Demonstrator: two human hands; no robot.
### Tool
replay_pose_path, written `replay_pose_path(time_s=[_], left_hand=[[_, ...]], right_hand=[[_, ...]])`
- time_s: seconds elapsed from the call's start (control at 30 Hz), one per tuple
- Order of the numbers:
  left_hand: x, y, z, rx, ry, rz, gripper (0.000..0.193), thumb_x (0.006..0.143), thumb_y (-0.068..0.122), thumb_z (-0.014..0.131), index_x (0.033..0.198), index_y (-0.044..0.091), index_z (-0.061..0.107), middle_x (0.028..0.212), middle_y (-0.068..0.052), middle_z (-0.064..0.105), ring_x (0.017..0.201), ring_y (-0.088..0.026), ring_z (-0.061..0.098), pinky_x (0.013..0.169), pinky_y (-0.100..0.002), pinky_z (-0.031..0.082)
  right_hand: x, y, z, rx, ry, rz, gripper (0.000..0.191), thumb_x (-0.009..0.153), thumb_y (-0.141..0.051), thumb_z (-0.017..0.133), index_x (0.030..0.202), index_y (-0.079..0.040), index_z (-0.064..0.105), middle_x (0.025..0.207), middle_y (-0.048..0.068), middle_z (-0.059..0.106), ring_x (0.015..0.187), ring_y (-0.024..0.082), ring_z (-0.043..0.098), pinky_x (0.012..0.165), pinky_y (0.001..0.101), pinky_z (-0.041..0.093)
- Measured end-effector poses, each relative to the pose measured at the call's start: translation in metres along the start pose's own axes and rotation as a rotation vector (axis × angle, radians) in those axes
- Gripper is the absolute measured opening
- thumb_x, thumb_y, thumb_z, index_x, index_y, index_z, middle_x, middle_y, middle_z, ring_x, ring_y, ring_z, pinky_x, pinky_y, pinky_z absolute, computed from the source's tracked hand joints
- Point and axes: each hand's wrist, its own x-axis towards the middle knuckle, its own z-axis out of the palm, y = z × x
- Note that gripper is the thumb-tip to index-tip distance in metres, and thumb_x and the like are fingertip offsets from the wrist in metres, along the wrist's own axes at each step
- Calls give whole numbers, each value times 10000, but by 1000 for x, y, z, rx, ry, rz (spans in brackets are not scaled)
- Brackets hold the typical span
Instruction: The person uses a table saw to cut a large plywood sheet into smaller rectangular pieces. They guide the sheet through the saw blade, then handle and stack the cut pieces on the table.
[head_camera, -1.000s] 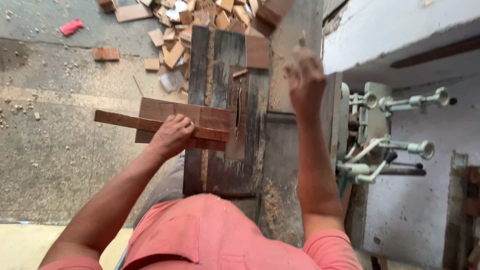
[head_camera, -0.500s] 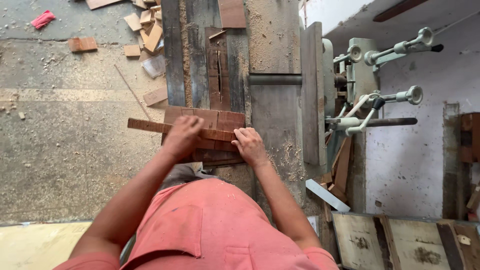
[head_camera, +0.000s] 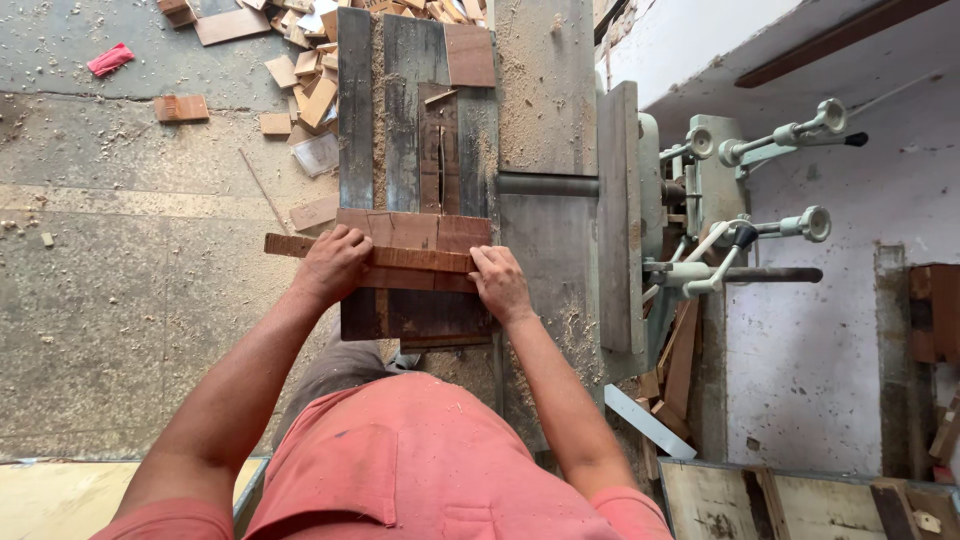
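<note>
Sawdust covers a concrete workshop floor (head_camera: 120, 300), with wood offcuts (head_camera: 310, 90) heaped at the upper left. At frame centre stands a saw counter (head_camera: 545, 130) of dark boards. Across its near end lies a reddish wooden strip (head_camera: 415, 260) over a wider board (head_camera: 410, 230). Left hand (head_camera: 335, 265) has its grip clamped on the strip; right hand (head_camera: 500, 283) presses it with fingers together.

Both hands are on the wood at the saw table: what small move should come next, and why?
Probably ease the wooden strip forward toward the blade slot. The left hand and right hand both press it flat against the board, short of the slot.
</note>
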Motion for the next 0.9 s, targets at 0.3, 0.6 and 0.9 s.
replay_pose_path(time_s=[0.3,0.6,0.9], left_hand=[[34,-17,3,3,-4,-45,229,909,222,737,1092,111,655,1135,-31,634,1166,-213,565,1039,-378,471],[64,-34,-4,10,7,-19,260,920,213,740,1117,62,665,1119,-48,638,1118,-214,575,1024,-356,485],[100,-51,-13,0,-1,-43,215,893,187,737,1072,85,677,1128,-45,648,1117,-221,569,1035,-378,471]], right_hand=[[37,16,-1,-22,-30,14,474,828,-156,789,1256,1,659,1204,130,678,1203,322,586,1044,415,486],[76,28,-2,-33,-49,-12,414,815,-78,748,1211,7,664,1194,134,687,1190,326,594,1051,416,481],[116,43,3,-58,-39,-16,362,793,-71,754,1141,-15,671,1137,120,694,1147,319,606,1015,416,492]])
